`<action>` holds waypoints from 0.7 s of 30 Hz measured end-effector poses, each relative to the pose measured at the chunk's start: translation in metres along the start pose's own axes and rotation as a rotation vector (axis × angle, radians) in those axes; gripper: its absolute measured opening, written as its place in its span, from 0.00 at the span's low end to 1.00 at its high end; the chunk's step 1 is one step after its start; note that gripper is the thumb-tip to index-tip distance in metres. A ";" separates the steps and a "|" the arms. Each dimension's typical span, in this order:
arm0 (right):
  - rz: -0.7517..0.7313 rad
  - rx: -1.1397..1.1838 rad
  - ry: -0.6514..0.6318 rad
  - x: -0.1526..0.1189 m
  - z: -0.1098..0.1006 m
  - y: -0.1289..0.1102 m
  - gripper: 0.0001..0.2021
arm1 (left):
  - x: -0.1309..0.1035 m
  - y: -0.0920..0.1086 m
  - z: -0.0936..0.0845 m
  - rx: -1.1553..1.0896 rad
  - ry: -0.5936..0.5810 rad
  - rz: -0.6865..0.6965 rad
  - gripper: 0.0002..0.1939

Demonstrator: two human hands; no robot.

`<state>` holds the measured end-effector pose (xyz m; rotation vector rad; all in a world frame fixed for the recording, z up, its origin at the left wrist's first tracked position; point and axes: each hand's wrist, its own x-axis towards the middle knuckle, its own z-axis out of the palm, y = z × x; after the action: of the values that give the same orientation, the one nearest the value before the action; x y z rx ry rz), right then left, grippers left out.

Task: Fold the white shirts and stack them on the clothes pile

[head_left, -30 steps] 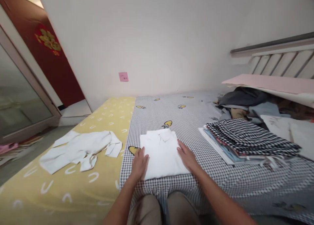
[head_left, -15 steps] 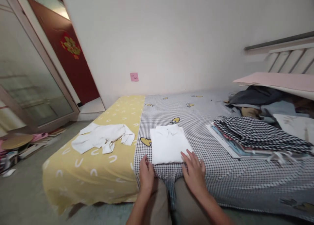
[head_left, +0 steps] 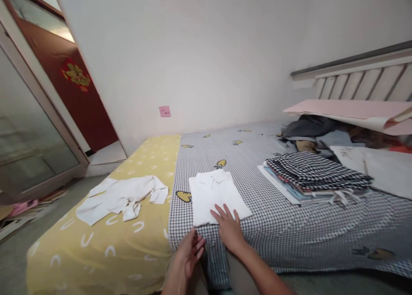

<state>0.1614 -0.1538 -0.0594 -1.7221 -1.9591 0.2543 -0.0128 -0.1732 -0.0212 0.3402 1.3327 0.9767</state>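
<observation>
A folded white collared shirt (head_left: 209, 196) lies on the checked bedsheet near the bed's front edge, collar toward the wall. My right hand (head_left: 229, 228) rests on its lower part with the fingers spread. Just below the shirt's lower left corner is my left hand (head_left: 189, 250), palm turned inward and fingers loosely bent, with nothing seen in it. Whether its fingertips touch the hem, I cannot tell. Another white garment (head_left: 119, 196) lies loosely spread on the yellow sheet (head_left: 96, 260) to the left.
To the right sits a stack of folded clothes topped by a black-and-white checked one (head_left: 318, 170). Behind it are a heap of dark clothes (head_left: 309, 125) and a pink sheet or board (head_left: 347, 106). A wall backs the bed, and a white headboard (head_left: 363, 82) stands at the right.
My right hand has moved left and further onto the shirt. My left hand has dropped slightly below the corner and turned its palm inward. The view has shifted to the right.
</observation>
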 end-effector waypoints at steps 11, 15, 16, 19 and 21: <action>0.772 1.907 0.031 -0.067 -0.007 0.024 0.22 | 0.012 0.020 0.013 -0.016 0.003 -0.002 0.10; 0.818 1.980 -0.047 -0.068 0.006 0.031 0.21 | 0.020 0.032 0.017 0.049 0.032 -0.037 0.14; 0.815 1.987 -0.054 -0.068 0.007 0.031 0.21 | 0.021 0.034 0.019 0.066 0.030 -0.040 0.15; 0.814 1.997 -0.094 -0.065 0.003 0.027 0.24 | 0.024 0.041 0.026 0.103 0.008 -0.031 0.12; 0.797 2.000 -0.129 -0.064 -0.004 0.020 0.25 | 0.026 0.045 0.032 0.109 -0.012 -0.015 0.08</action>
<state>0.1845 -0.2125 -0.0815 -0.7503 -0.1681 1.7638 -0.0027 -0.1177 0.0018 0.4181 1.3789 0.8904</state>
